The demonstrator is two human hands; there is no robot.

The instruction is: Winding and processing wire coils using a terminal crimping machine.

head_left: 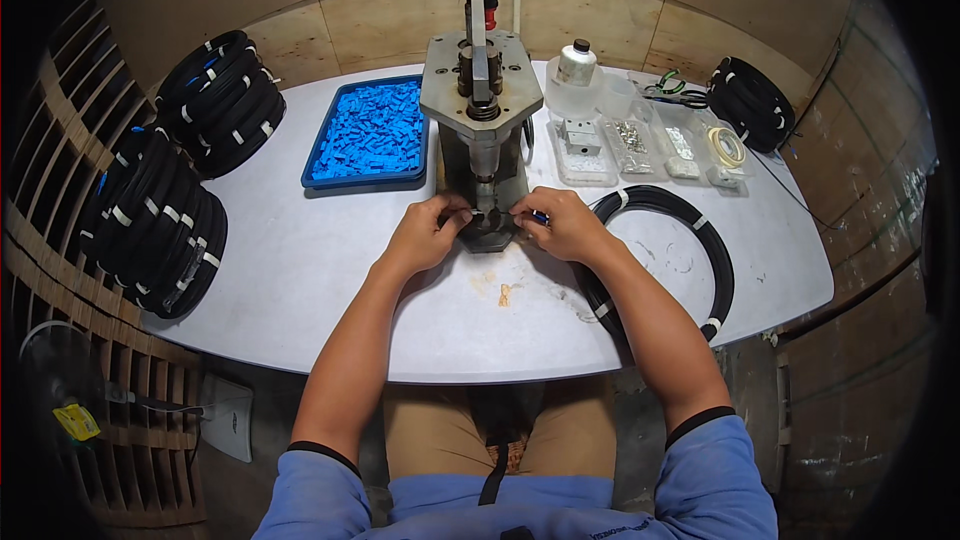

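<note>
At a grey steel press (485,125), a worker's left hand (428,232) rested with fingertips nearly together, any grip too hidden to tell. Just opposite, the right hand (565,223) appeared to pinch a small blue piece (540,216). A white-banded black coil (718,250) lay below the right forearm. Beyond the left hand, loose blue plastic pieces (370,130) filled a blue tray (365,183). Work looked mid-step: blue bits on stacked black coils (155,225), farther left, suggested finished ones; many pieces remained.
</note>
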